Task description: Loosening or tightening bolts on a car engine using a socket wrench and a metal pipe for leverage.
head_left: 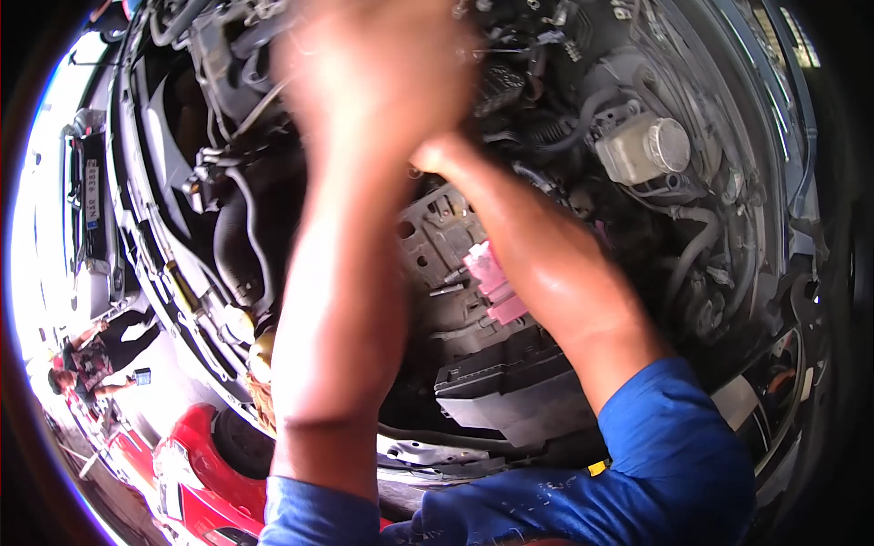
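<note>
Both my arms reach over an open car engine bay. My left hand (378, 73) is at the top, over the engine parts, large and smeared by motion, so its fingers cannot be made out. Just below it, my right hand (441, 153) is partly covered by the left hand and wrist, with its fingers hidden. Whether either hand holds anything does not show. Nearest below the right hand lies a metal bracket plate (421, 238) with holes. A pink, block-like piece (496, 284) sits beside my right forearm, close to a small metal rod (446, 291).
A black box with a grey side (514, 400) stands near the front. To the right is a pale fluid reservoir (637, 150) with a round cap. Hoses (241, 241) run along the left. Beyond the car are a red car (214, 464) and another person (96, 364).
</note>
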Tool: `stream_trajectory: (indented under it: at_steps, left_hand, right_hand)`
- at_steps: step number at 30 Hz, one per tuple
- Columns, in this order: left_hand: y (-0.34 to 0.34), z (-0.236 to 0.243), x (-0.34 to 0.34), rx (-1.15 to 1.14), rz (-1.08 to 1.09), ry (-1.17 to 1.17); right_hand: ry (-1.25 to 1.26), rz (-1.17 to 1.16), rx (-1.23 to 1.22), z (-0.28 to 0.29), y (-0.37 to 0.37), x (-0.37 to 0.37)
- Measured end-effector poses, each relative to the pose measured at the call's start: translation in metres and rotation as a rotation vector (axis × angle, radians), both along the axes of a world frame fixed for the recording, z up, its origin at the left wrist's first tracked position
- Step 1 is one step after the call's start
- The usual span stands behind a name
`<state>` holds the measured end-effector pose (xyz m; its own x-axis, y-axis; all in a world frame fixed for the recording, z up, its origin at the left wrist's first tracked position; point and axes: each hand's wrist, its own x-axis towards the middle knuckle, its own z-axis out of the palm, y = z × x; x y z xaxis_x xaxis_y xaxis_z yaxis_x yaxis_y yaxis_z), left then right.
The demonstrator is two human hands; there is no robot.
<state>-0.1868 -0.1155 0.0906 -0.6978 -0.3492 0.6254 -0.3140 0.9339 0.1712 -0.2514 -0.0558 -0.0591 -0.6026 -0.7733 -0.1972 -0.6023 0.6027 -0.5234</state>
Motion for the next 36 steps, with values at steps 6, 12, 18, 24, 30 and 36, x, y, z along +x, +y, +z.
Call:
stream_trajectory:
  at_steps: [6,12,18,24,30,36]
  left_hand:
    - [0.008,0.004,0.006,0.864,0.05,0.056]
    - [-0.049,-0.063,0.166,1.325,-0.172,0.918]
    - [-0.043,-0.013,0.035,0.894,-0.643,0.278]
    - [0.031,0.014,-0.104,0.726,-0.456,0.02]
    - [-0.056,-0.009,0.069,0.814,-0.253,0.331]
    - [-0.066,-0.073,0.206,0.965,0.023,0.496]
  right_hand:
    - [-0.118,0.004,-0.104,-0.023,0.005,-0.003]
    - [0.128,0.037,-0.034,0.004,0.005,0.006]
    - [0.062,-0.062,-0.043,-0.012,0.002,0.001]
    - [-0.537,-0.185,-0.459,-0.129,0.023,-0.057]
    - [0.029,-0.017,0.19,0.02,0.008,-0.003]
    - [0.215,0.053,-0.003,0.009,0.002,0.008]
